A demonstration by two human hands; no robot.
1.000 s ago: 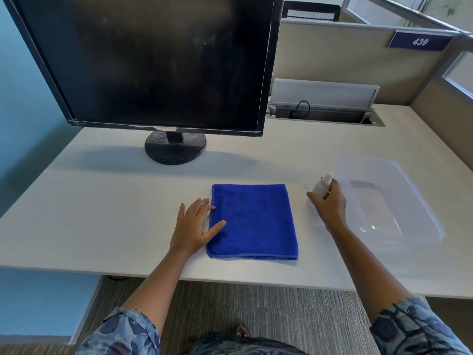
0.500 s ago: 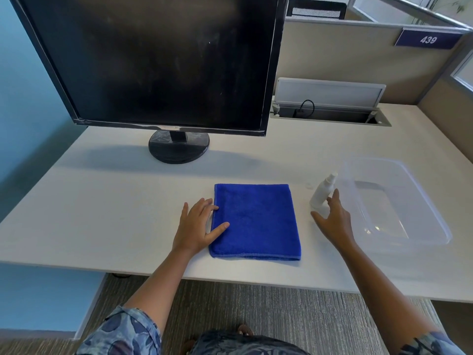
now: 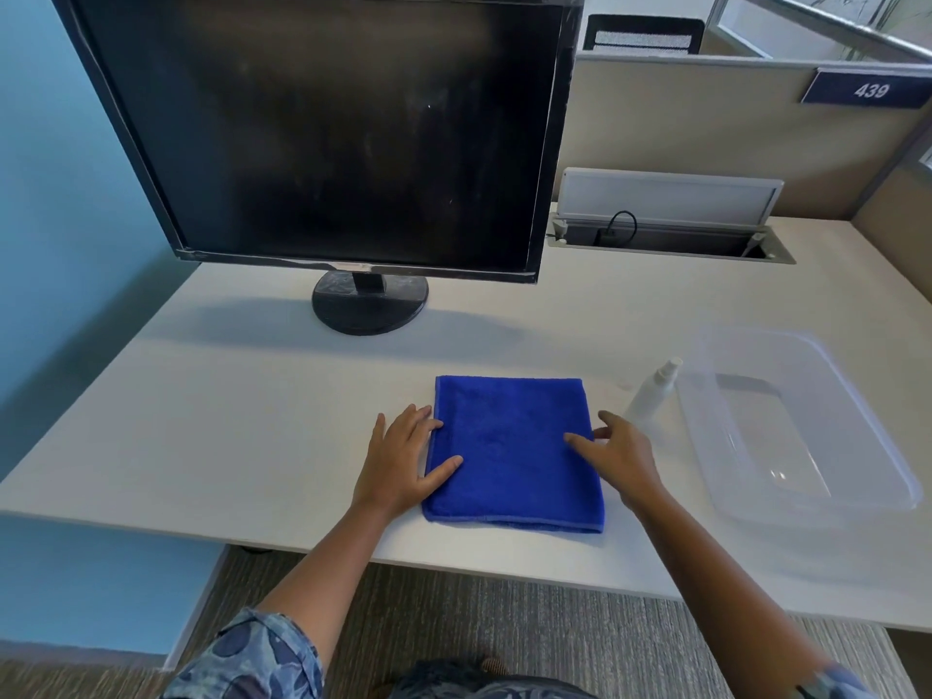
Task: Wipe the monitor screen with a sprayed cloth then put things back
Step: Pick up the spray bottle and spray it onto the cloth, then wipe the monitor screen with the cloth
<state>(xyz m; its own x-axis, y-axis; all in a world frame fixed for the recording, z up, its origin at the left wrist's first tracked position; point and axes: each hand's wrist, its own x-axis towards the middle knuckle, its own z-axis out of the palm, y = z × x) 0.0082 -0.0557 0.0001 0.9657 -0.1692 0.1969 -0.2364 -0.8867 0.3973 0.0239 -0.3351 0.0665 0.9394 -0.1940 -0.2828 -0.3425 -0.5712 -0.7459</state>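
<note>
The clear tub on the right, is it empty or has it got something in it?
Empty: the tub shows only its bare clear bottom.

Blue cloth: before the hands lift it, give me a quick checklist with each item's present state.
1. Blue cloth lies flat and folded on the desk: ok.
2. Left hand on the cloth's left edge: ok.
3. Right hand on its right edge: ok.
4. Spray bottle upright, clear of both hands: ok.
5. Cloth sprayed: cannot tell.
6. Clear bin ready for put-back: ok.
</note>
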